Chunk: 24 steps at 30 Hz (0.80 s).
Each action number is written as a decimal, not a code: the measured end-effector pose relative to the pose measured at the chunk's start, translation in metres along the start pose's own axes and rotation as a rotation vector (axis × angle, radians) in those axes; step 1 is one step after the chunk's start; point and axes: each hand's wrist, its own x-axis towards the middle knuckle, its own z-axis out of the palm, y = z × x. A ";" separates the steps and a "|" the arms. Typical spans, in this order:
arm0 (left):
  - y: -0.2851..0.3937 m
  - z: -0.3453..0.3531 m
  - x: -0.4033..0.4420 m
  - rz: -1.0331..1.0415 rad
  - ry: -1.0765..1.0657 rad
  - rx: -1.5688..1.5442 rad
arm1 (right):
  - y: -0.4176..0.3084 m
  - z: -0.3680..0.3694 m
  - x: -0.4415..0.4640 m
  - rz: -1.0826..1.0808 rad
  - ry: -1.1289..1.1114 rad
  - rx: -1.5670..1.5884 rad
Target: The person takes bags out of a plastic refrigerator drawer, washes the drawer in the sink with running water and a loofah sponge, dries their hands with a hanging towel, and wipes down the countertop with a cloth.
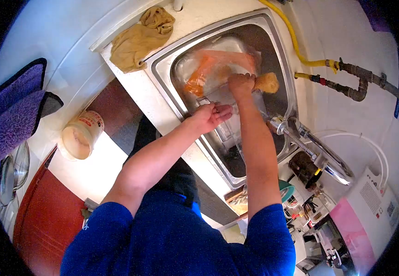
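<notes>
Over the metal sink [165,69], my right hand [242,85] is closed, with a tan, rounded scrubbing sponge [268,83] sticking out on its right side. My left hand [212,117] is palm up, its fingers stretched out, beside a clear plastic container [224,131] in the basin. Whether those fingers touch the container cannot be made out. Behind both hands lies a clear plastic bag [227,60] with orange areas. The chrome faucet [310,147] stands to the right of my right forearm.
A brown cloth [142,39] is draped on the counter's back left corner. Left of the counter stands a white bucket [82,135]. Purple cloths [15,101] hang at the far left. A yellow hose [294,41] meets wall pipes on the right, above a white-and-pink appliance [365,211].
</notes>
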 end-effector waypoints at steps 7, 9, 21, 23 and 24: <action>-0.005 -0.016 0.020 -0.028 -0.055 -0.150 | -0.081 0.021 -0.016 -0.142 -0.428 0.280; -0.006 -0.033 0.033 0.024 -0.074 -0.246 | -0.074 -0.012 -0.029 -0.065 -0.291 0.301; 0.041 0.012 0.011 0.045 0.107 0.055 | -0.036 -0.021 -0.167 0.420 0.745 0.611; 0.053 0.022 0.001 0.137 0.070 0.029 | -0.016 0.024 -0.205 0.606 0.525 0.593; 0.060 0.024 -0.004 0.224 0.027 -0.012 | 0.000 0.042 -0.223 0.659 0.528 0.570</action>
